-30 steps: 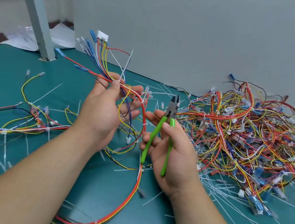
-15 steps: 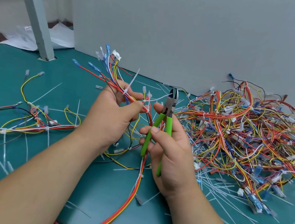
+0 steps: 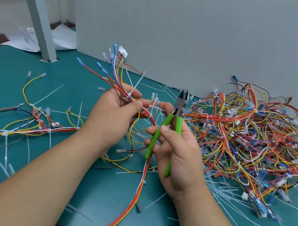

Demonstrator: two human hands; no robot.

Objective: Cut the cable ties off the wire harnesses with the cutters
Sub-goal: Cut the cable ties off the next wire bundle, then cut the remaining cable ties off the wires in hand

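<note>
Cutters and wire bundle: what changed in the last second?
The left hand turned the wire harness, tipping its connector end rightward and lower, toward the cutters. The right hand lifted the cutters slightly. Unchanged: both hands keep their hold, and the wire pile stays put.

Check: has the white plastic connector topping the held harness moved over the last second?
Yes. The white plastic connector has shifted right, away from the grey metal post, and sits slightly lower in the head view.
</note>
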